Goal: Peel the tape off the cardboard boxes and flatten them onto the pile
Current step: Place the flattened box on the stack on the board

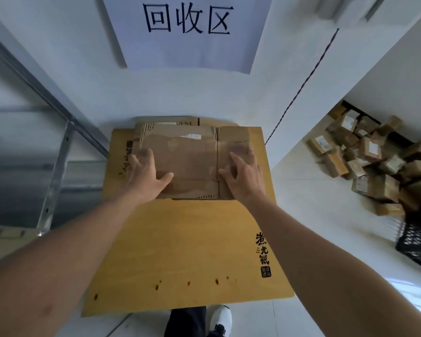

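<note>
Looks like the flatten step: left hand (147, 175) and right hand (241, 176), fingers spread flat, press the box (192, 164) onto the pile (180, 239), tape seemingly off, so next grab one from the heap (374, 161).

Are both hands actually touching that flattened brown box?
Touching. The head view shows the left hand and right hand lying spread-fingered on the flattened box.

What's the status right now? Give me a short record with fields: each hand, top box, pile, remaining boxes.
left hand: fingers spread, pressing the flattened box
right hand: fingers spread, pressing the same box
top box: flat, on the pile
pile: flattened cardboard on a large yellow sheet by the wall
remaining boxes: heap of unflattened boxes on the floor, right
</note>
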`<action>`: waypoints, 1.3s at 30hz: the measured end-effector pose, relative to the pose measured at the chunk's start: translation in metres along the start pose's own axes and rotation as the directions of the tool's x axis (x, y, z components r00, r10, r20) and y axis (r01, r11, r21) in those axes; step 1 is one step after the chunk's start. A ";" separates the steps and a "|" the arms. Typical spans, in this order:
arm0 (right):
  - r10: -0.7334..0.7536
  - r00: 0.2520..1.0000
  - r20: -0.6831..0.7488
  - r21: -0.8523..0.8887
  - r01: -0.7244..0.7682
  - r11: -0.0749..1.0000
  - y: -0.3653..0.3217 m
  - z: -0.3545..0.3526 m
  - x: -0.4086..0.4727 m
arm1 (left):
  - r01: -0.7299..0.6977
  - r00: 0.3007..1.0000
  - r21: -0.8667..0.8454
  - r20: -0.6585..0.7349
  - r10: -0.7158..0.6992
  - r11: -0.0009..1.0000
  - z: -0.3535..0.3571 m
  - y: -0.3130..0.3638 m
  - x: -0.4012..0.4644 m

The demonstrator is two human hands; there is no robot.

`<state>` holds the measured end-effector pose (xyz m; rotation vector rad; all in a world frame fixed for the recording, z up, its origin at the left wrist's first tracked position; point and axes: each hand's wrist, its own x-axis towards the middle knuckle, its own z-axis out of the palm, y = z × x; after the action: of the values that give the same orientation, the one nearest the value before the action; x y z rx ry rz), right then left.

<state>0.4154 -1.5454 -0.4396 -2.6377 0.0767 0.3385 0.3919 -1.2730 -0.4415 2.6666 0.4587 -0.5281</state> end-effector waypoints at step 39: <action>-0.066 0.960 0.271 -0.287 0.146 0.947 -0.055 0.029 0.072 | -0.314 0.938 0.365 0.264 0.226 0.877 -0.019 0.038 0.067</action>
<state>0.4848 -1.4825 -0.4578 -2.8577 -0.2223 0.7030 0.4711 -1.2823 -0.4423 2.9414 -0.1073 -0.8915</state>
